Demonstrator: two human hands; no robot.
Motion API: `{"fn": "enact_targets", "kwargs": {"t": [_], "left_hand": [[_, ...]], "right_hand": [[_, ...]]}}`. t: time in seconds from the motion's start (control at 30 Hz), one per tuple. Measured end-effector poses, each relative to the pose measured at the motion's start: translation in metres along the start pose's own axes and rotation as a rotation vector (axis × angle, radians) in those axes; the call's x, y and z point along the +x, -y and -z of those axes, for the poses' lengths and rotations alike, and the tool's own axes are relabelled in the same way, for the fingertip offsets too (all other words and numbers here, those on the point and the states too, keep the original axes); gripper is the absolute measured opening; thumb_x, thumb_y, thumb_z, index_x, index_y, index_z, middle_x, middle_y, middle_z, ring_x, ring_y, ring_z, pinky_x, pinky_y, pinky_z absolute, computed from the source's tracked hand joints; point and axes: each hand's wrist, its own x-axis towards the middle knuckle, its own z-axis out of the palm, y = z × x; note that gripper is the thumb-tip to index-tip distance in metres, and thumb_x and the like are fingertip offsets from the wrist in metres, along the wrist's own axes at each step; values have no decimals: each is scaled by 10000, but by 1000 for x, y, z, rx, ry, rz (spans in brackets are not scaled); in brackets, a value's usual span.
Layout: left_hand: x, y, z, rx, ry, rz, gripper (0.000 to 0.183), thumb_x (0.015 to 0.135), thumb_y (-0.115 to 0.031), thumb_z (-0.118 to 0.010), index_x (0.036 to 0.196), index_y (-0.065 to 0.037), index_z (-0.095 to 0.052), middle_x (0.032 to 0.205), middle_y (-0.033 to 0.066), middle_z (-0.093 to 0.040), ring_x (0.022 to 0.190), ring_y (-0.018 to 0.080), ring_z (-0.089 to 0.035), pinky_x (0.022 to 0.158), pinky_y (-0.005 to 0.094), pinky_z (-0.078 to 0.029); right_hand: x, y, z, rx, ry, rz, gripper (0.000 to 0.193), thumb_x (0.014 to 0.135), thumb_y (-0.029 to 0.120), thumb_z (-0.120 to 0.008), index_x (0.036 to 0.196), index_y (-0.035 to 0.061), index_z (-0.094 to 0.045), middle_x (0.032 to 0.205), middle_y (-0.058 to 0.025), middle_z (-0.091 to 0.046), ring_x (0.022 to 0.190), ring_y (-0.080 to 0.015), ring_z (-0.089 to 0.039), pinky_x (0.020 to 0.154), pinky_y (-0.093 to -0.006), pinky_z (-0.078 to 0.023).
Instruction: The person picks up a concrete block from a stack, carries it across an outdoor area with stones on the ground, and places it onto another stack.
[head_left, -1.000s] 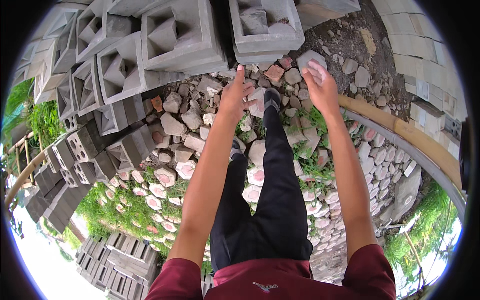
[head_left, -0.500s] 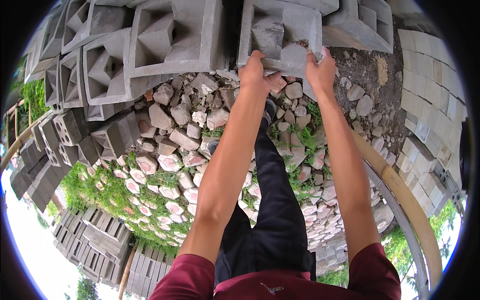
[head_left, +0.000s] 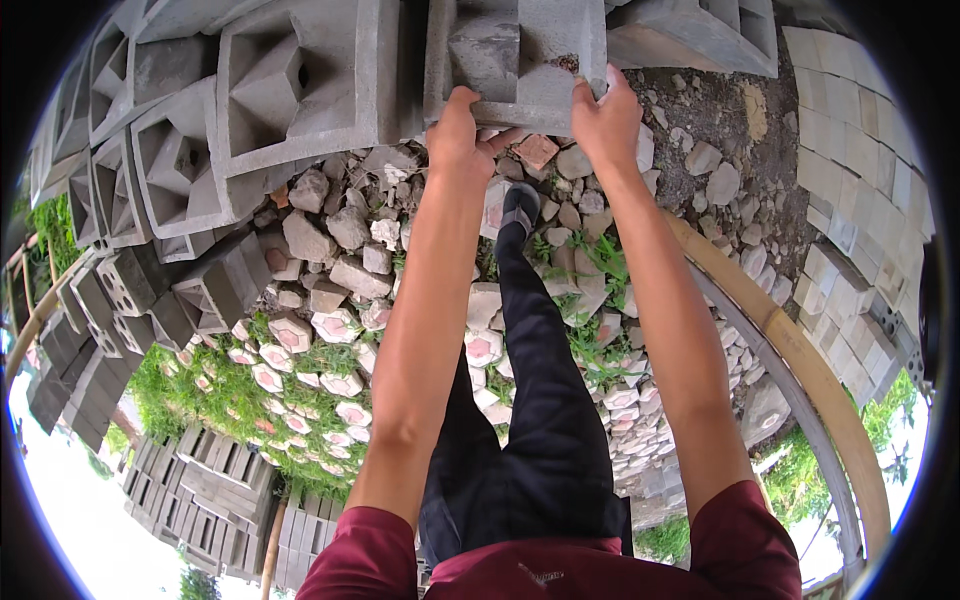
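Note:
A grey concrete block (head_left: 520, 55) with a recessed square pattern sits at the top of the view, in a stack of like blocks. My left hand (head_left: 455, 130) grips its lower left edge, fingers curled over the rim. On the lower right edge my right hand (head_left: 605, 120) has the same hold. Both arms stretch straight out from my red sleeves. Below the block my leg in black trousers and a dark shoe (head_left: 520, 205) stand on rubble.
More patterned concrete blocks (head_left: 300, 90) are stacked to the left and upper right. Broken stones and hexagonal pavers (head_left: 330, 330) with weeds cover the ground. Pale bricks (head_left: 850, 200) are piled at the right beside a curved bamboo pole (head_left: 790, 350).
Both hands have reached forward over the rubble and taken hold of the block's lower edge. The view has moved closer to the stack.

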Motion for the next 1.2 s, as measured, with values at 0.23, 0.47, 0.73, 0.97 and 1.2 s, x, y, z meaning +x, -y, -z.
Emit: {"fn": "enact_targets", "kwargs": {"t": [0.23, 0.47, 0.73, 0.97, 1.2], "left_hand": [[-16, -6, 2, 23, 114, 29, 525, 891, -262, -574, 1294, 7, -369, 1249, 202, -408, 1167, 351, -461, 925, 628, -488], [-63, -15, 53, 248, 196, 58, 762, 925, -360, -565, 1500, -56, -168, 1549, 228, -94, 1439, 336, -158, 1044, 563, -383], [-170, -24, 131, 746, 209, -257, 444, 918, -283, -598, 1279, -36, -523, 1243, 72, -558, 1186, 167, -479, 958, 373, -400], [-232, -12, 203, 1011, 268, -363, 419, 929, -261, -588, 1273, -28, -535, 1305, 102, -551, 1194, 207, -510, 974, 360, -395], [-284, 52, 256, 1210, 394, -177, 403, 918, -181, -582, 1273, -3, -516, 1312, 149, -539, 1221, 232, -493, 1003, 349, -385]], "right_hand": [[7, -4, 2, -3, 132, -75, 521, 840, 229, -616, 1230, -98, -505, 1034, -324, -630, 1014, -454, -605, 914, -459, -471], [-43, 21, 26, 9, 9, -69, 672, 897, 344, -600, 1345, -104, -374, 1295, -352, -482, 1220, -471, -474, 1028, -459, -394], [-233, 57, 86, 31, -101, 19, 530, 908, 241, -619, 1333, -24, -448, 1315, -251, -523, 1232, -384, -502, 1023, -416, -396], [-374, 88, 116, 216, -180, -204, 400, 873, 166, -640, 1201, -41, -546, 1161, -265, -602, 1090, -407, -582, 950, -420, -451], [-478, 61, 148, 330, -197, -348, 300, 870, 119, -599, 1132, -25, -586, 1158, -235, -623, 1098, -382, -593, 953, -406, -455]]}}
